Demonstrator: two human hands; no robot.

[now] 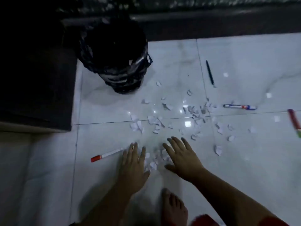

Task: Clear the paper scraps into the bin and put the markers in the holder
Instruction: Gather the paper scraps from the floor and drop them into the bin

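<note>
1. White paper scraps (pixel 152 162) lie bunched between the left hand (pixel 132 167) and right hand (pixel 182 160); fingers flat, spread, gripping nothing, so scooping may spill bits.
2. The red marker (pixel 106 155), just beside the left hand, could roll.
3. More scraps (pixel 197 113) litter the floor (pixel 244 168); the bin (pixel 117 62) stands well apart.

Floor (pixel 162 66) is glossy white tile with faint grey marbling and thin dark grout lines. Paper scraps (pixel 156 123) are white. Bin (pixel 114 62) wears a shiny black bag. Near left marker (pixel 106 155) is white with a red cap, right one (pixel 240 107) blue and white with red, far pen (pixel 210 73) dark.
</note>
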